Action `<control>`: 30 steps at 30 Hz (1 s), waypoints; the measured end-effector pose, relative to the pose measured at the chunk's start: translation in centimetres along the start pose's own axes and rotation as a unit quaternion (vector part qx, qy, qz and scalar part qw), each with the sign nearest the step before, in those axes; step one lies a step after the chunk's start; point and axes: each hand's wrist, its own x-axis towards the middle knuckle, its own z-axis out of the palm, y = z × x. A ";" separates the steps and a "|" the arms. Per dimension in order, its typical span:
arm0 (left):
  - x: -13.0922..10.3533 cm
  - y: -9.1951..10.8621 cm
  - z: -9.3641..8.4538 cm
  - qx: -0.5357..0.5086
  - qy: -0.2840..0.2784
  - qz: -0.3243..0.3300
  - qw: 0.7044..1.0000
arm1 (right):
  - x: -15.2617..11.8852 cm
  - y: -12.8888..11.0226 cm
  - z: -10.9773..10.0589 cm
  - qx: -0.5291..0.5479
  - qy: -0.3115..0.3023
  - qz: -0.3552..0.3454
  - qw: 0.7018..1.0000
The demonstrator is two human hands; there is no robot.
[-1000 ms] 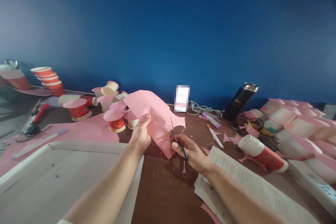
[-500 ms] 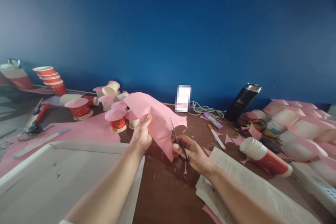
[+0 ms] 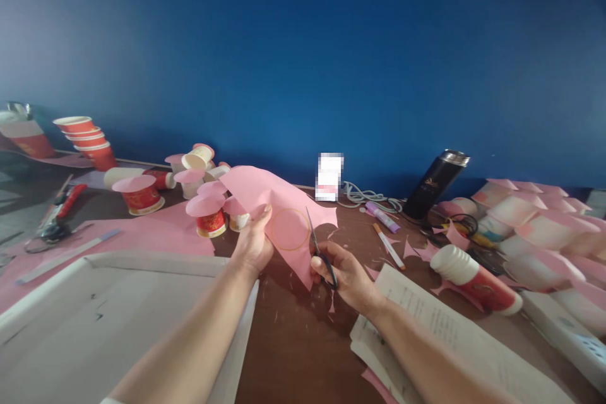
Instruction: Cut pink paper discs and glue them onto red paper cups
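Note:
My left hand (image 3: pixel 254 241) grips a sheet of pink paper (image 3: pixel 296 260) by its left part, thumb on top. A drawn circle outline (image 3: pixel 290 229) shows on the sheet, just right of that thumb. My right hand (image 3: pixel 344 274) is closed round the black handles of a pair of scissors (image 3: pixel 325 262). The blades point up and away along the paper's right edge, beside the circle. Whether the blades are parted is hard to see. The paper is held above the brown table (image 3: pixel 288 334).
At left are a white tray (image 3: pixel 156 258), pink-topped paper cups (image 3: pixel 211 225) and a cup stack (image 3: pixel 89 139). To the right lie printed sheets (image 3: pixel 416 322), a marker (image 3: pixel 389 246), a glue stick (image 3: pixel 382 217), stacked cups (image 3: pixel 478 281), pink scraps and a black thermos (image 3: pixel 435 186).
The view has shifted very slightly, so things sit a little further left. Both hands, the paper and the scissors keep nearly the same positions.

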 end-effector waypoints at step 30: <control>1.4 -1.8 -0.4 -0.177 0.010 -0.057 0.983 | 0.1 -0.7 0.2 -0.037 0.049 -0.010 0.998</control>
